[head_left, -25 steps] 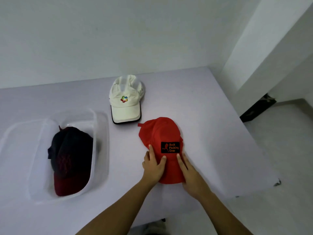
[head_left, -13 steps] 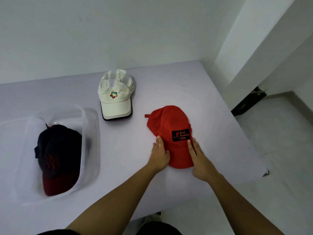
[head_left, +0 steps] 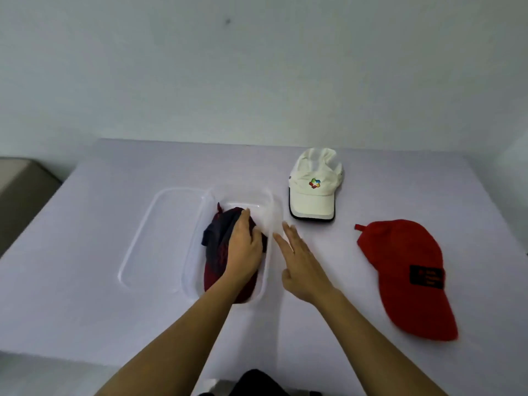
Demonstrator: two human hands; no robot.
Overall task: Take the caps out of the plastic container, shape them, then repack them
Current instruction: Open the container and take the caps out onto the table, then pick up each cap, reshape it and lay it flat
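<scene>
While the left hand (head_left: 245,250) lies flat on a dark cap (head_left: 217,247) inside the clear container (head_left: 268,212), grip closure unclear, right hand (head_left: 301,265) hovering beside the container, fingers spread, white cap (head_left: 313,187) and red cap (head_left: 405,272) on the counter (head_left: 85,281), lid (head_left: 160,238) alongside.

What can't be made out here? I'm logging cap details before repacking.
- Head view: the dark cap in the container is partly covered by the left hand; whether it is gripped is unclear.
- Head view: the red cap's patch text is blurred.
- The right hand hovers open.
</scene>
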